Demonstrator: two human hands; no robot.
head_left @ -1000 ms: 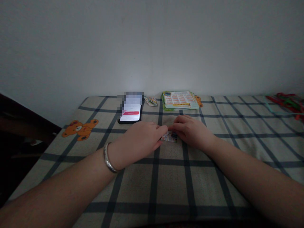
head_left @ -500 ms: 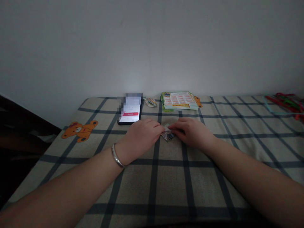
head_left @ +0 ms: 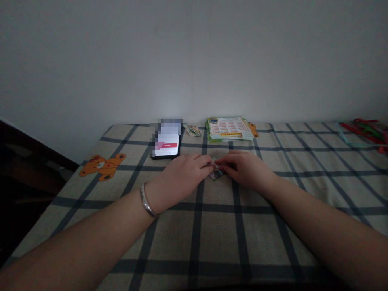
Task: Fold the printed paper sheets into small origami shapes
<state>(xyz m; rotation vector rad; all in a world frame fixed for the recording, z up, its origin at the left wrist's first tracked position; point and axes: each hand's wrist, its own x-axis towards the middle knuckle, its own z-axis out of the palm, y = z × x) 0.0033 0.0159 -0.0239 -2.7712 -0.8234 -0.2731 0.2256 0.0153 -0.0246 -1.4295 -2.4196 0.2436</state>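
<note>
A small piece of folded printed paper (head_left: pixel 216 174) lies on the checked cloth between my two hands. My left hand (head_left: pixel 184 176), with a silver bangle at the wrist, has its fingers closed at the paper's left side and covers part of it. From the other side, my right hand (head_left: pixel 245 167) pinches the paper between thumb and fingertips. Much of the paper is hidden under the fingers, so its exact folds cannot be made out.
Behind my left hand lies a phone (head_left: pixel 166 141) with its screen lit. Beside it is a small folded paper piece (head_left: pixel 192 130), then a stack of printed sheets (head_left: pixel 228 128) near the wall (head_left: pixel 194 60). Red and green strips (head_left: pixel 368 131) lie at the far right on the checked tablecloth (head_left: pixel 169 242).
My left fingers have moved slightly right, closer to the right fingertips, and now cover more of the paper. The right hand has barely shifted.
</note>
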